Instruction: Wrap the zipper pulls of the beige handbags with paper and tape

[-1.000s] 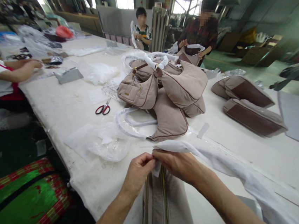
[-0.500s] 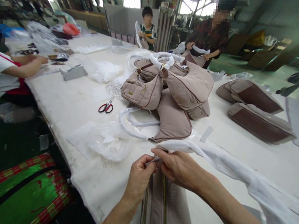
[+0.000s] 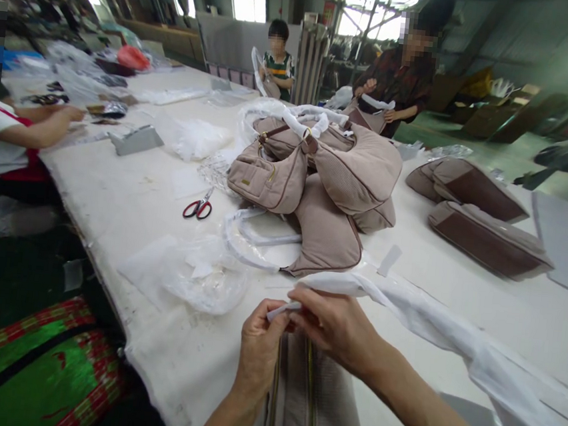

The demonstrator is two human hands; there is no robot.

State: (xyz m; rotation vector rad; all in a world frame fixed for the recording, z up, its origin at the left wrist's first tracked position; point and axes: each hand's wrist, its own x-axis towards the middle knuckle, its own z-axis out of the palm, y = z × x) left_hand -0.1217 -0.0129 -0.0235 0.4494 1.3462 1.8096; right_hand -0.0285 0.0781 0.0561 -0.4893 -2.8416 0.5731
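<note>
Both my hands meet at the near edge of a long white table. My left hand and my right hand pinch a small rolled white strip between their fingertips, at the end of a taupe bag with a gold zip that lies under them. A long piece of white wrapping paper runs from my right hand to the far right. Beyond it lies a pile of taupe handbags with paper-wrapped handles.
Red-handled scissors and crumpled clear plastic lie left of the pile. Two brown-sided bags rest at the right. A person's arm rests on the table at the left; two people stand at the far end. A green-and-red roll lies below the table.
The white strip between my fingertips has been rolled into a thin tube and lifted slightly. My hands have stayed at the bag's end; the view shifted a little.
</note>
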